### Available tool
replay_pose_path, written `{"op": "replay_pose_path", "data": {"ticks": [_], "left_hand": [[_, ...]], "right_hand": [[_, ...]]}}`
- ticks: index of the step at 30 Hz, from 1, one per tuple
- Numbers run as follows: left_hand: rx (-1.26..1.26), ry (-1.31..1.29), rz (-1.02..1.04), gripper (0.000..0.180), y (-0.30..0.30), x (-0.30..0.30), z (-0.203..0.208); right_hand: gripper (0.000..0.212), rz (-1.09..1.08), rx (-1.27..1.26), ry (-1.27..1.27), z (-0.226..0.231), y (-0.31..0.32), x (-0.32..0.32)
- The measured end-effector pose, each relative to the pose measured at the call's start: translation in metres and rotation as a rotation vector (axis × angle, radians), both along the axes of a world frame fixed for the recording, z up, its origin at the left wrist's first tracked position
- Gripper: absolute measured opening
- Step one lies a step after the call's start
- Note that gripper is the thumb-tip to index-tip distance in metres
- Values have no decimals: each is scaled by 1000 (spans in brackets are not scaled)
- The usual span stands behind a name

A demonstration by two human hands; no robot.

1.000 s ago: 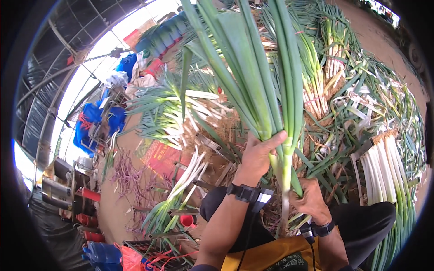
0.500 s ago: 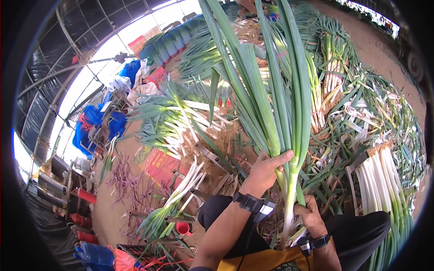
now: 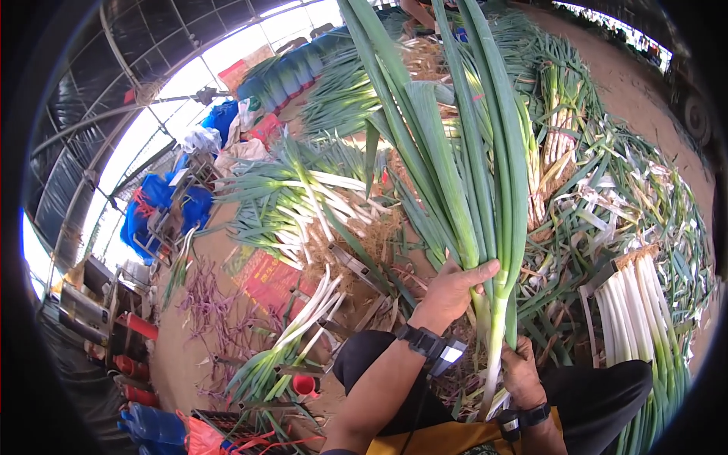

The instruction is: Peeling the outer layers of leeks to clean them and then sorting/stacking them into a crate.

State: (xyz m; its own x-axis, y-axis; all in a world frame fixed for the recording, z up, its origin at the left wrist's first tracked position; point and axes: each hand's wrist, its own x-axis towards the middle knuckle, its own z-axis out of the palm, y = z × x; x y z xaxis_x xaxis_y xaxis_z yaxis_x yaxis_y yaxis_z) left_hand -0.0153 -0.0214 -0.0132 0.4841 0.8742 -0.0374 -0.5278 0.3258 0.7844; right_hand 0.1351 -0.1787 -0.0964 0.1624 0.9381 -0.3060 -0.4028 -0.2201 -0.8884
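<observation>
A tall leek [image 3: 462, 174] with a white stalk and long green leaves stands upright in front of me. My left hand [image 3: 453, 290] grips it where the leaves fan out. My right hand [image 3: 522, 369] holds the white stalk lower down, near the root end. Both wrists carry black bands. My knees in dark trousers [image 3: 599, 390] sit below the hands.
Piles of untrimmed leeks [image 3: 303, 197] lie on the dirt to the left and ahead. A trimmed white bundle [image 3: 637, 303] lies at the right among loose green leaf scraps. Several leeks [image 3: 292, 334] and a red cup [image 3: 305, 385] sit lower left; blue bags [image 3: 163, 201] farther left.
The leek has shifted slightly right and lower, both hands going with it. My left hand now grips a little further down the leaves.
</observation>
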Motion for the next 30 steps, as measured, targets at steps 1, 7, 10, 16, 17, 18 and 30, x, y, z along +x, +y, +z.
{"op": "replay_pose_path", "data": {"ticks": [1, 7, 10, 16, 17, 18, 30], "left_hand": [[1, -2, -2, 24, 1, 0, 0], [-8, -13, 45, 29, -2, -1, 8], [29, -21, 73, 31, 0, -1, 8], [188, -55, 37, 44, 2, 5, 9], [183, -37, 27, 45, 0, 6, 13], [125, -21, 40, 46, -4, 7, 14], [2, 96, 353, 25, -12, 15, 17]], "right_hand": [[15, 22, -27, 53, 1, 1, 2], [32, 162, 24, 387, 27, 6, 0], [27, 41, 64, 287, 31, 9, 3], [13, -257, 189, -193, 57, 27, 18], [12, -241, 212, -287, 61, 30, 20], [12, -228, 225, -387, 66, 32, 20], [13, -221, 237, -517, 53, 54, -5]]}}
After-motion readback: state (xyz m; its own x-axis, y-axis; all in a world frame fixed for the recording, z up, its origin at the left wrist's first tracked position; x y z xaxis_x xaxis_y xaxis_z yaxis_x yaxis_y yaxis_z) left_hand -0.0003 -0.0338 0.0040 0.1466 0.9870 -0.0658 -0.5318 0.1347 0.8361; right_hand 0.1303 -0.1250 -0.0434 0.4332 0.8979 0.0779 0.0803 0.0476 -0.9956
